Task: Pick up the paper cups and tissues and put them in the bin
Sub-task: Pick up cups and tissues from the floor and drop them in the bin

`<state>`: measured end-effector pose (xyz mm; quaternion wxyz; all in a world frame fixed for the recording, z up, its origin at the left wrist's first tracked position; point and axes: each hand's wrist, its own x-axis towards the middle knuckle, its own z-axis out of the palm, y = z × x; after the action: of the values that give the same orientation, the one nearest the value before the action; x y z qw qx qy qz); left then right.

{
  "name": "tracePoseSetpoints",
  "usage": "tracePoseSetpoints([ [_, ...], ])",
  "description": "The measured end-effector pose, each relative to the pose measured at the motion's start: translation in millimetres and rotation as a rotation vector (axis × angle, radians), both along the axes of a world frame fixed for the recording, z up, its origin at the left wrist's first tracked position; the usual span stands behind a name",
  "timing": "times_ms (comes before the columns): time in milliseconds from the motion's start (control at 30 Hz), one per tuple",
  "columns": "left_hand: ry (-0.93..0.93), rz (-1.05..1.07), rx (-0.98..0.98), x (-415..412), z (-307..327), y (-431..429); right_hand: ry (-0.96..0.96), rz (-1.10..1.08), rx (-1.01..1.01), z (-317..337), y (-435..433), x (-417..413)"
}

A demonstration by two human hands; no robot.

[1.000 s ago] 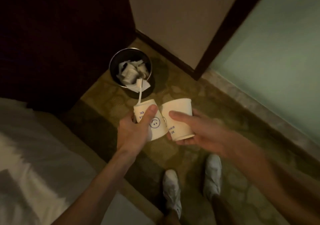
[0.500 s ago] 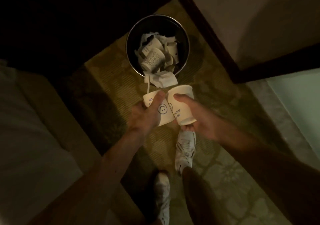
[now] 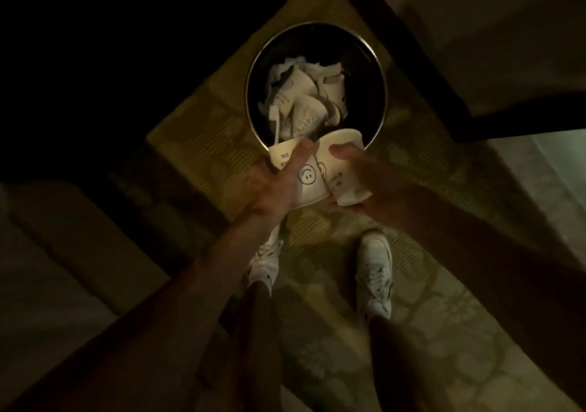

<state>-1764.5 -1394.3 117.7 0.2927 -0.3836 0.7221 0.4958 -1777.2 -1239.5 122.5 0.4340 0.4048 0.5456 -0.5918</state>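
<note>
Dim patterned carpet point(image 3: 196, 132), darkness swallowing everything beyond the left hand point(image 3: 272, 189), which grips a smiley cup point(image 3: 306, 189). It touches a second cup point(image 3: 345, 164) gripped by the right hand point(image 3: 377, 183). Just beyond both, the bin point(image 3: 367, 72) holds blurred crumpled cups point(image 3: 304, 107) and tissue point(image 3: 279, 72).

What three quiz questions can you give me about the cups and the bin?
1. True or false: the right hand grips the right cup.
2. What is drawn on the left cup held by the left hand?
3. Where does the bin stand? A on the bed; B on the carpet, ahead of the shoes; C on a table.
Key: 1 true; 2 a smiley face; 3 B.
</note>
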Motion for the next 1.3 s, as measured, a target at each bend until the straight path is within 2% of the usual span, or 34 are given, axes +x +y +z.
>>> tracePoseSetpoints([
  [200,0.045,-0.206,-0.015,-52.4,-11.4,-14.2,0.153,-0.063,0.196,0.9,-22.5,-41.1],
  [333,0.057,-0.350,0.026,-95.1,-34.4,-7.3,0.072,-0.050,0.279,-18.6,-26.6,-71.4],
  [467,0.030,-0.604,-0.027,-123.9,-62.9,-2.8,-0.040,-0.078,0.336,-39.7,-28.0,-93.2],
  [533,-0.012,-0.657,-0.026,-128.5,-70.9,-4.5,-0.003,-0.017,0.440,-51.1,-34.5,-94.5],
  [667,0.077,-0.756,-0.045,-138.1,-65.9,-9.7,0.222,0.356,0.608,-48.5,-41.5,-83.5],
  [767,0.174,-0.839,-0.082,-146.7,-53.1,-15.2,0.276,0.373,0.637,-34.4,-31.9,-73.6],
  [833,0.267,-0.868,-0.133,-149.0,-35.6,-18.6,0.281,0.301,0.668,-22.5,-28.7,-64.8],
  [1000,0.376,-0.898,-0.163,-143.9,57.4,-6.2,0.399,0.339,0.670,49.2,-2.2,-41.6],
  [1067,0.432,-0.928,-0.128,-138.6,114.2,0.2,0.488,0.262,0.670,93.3,3.6,-26.2],
  [1133,0.519,-0.938,-0.108,-128.7,180.6,8.1,0.548,0.044,0.523,151.3,7.7,-9.7],
  [1200,0.571,-0.948,-0.055,-113.4,262.5,24.0,0.607,-0.077,0.407,225.8,18.8,8.6],
  [1300,0.700,-0.932,-0.036,-82.4,384.4,44.1,0.714,-0.021,0.417,352.9,34.3,38.7],
])
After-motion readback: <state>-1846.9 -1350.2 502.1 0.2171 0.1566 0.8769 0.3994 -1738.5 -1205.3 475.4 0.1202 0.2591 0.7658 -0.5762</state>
